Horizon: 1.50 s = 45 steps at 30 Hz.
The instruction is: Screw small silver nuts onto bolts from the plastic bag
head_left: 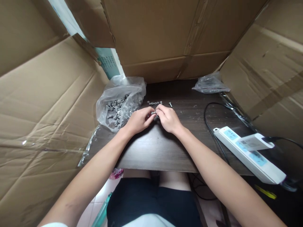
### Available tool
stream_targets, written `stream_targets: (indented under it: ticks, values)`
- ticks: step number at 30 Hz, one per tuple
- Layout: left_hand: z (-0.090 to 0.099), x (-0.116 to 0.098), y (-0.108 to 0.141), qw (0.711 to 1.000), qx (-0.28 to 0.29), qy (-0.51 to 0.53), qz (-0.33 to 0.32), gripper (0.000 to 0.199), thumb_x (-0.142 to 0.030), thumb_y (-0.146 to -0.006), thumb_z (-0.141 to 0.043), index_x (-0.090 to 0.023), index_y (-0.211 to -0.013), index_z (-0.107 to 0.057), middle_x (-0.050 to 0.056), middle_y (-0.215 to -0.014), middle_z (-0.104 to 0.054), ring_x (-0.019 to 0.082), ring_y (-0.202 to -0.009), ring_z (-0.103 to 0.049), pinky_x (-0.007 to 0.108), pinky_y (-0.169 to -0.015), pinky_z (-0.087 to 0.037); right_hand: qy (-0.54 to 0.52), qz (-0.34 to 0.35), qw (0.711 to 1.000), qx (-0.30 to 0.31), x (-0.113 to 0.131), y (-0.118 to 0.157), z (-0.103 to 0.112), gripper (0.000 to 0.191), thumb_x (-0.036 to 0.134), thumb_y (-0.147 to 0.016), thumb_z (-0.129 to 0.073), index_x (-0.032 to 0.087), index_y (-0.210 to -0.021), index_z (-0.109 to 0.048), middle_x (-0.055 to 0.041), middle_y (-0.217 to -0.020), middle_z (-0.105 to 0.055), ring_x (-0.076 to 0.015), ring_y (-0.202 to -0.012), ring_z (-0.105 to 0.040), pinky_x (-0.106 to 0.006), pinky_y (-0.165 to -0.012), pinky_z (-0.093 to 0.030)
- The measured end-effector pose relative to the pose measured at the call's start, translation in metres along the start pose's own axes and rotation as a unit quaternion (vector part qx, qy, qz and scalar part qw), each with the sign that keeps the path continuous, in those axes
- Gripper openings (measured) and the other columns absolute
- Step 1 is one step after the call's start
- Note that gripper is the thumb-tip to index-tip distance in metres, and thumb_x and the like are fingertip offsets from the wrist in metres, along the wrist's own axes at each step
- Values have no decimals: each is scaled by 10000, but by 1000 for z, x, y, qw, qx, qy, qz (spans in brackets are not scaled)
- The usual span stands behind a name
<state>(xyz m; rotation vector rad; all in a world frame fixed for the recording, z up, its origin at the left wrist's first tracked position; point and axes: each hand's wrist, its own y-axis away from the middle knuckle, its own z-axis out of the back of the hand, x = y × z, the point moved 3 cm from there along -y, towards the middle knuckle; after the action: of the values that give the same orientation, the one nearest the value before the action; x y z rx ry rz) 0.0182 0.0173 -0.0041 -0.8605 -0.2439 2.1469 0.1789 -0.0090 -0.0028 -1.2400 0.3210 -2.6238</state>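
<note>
Frame centre: my left hand [139,121] pinches bolt [153,113]; right hand [168,119] nearly closed, hold unclear. Best keep shank steady.

A white power strip [251,154] with an adapter [254,142] plugged in lies on the bench's [151,148] right side; cardboard panels [170,34] stand around the bench's back and sides.

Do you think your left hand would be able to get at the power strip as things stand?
Probably not easily: the right arm stretches between the left hand and the power strip, and the left hand is holding a bolt.
</note>
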Motion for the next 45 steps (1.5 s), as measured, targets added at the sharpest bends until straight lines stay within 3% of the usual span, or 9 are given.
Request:
stream_targets:
  ticks: [5,16,24,31,38,45]
  values:
    - [-1,1,0,1000,13,-2,7,171,-303,-997,-532,-177,-1032,-643,17,-816,-662,144,-676,-573,265,-658,-408,3,1,1000,5,0,0,0,208,328,-959,-393,230,-839,-532,-33,-815,-640,-215,-758,-566,-313,-704,-363]
    - [-1,2,0,1000,15,2,15,173,-296,-985,-542,-174,-1044,-649,31,-841,-681,150,-685,-578,270,-662,-412,43,-12,999,17,-1,-1,-2,358,388,-1027,-353,228,-727,-464,-33,-719,-611,-197,-684,-560,-301,-665,-345]
    - [-2,3,0,1000,14,-5,13,164,-299,-990,-542,-179,-1022,-648,18,-811,-662,146,-678,-574,261,-660,-403,19,-3,1000,11,0,0,0,179,305,-957,-404,231,-878,-547,-37,-822,-648,-222,-769,-586,-314,-721,-380]
    - [-1,2,-1,1000,19,-7,11,159,-287,-988,-539,-177,-1029,-646,29,-838,-675,152,-688,-578,264,-667,-413,20,-3,1000,17,-2,0,-2,274,348,-1006,-372,229,-820,-536,-42,-832,-669,-215,-757,-591,-311,-711,-381]
    - [-1,1,-1,1000,14,-7,12,187,-318,-1003,-517,-181,-1016,-644,25,-810,-658,152,-683,-572,266,-661,-412,14,15,1000,14,-1,-1,-2,180,288,-957,-399,226,-858,-536,-57,-888,-674,-228,-806,-592,-325,-730,-389]
    - [-1,3,0,1000,14,-4,13,175,-307,-996,-528,-183,-1039,-644,31,-850,-676,159,-714,-590,272,-680,-423,10,27,1000,12,-3,-2,-5,250,312,-986,-373,228,-793,-507,-44,-830,-658,-209,-765,-583,-316,-726,-389]
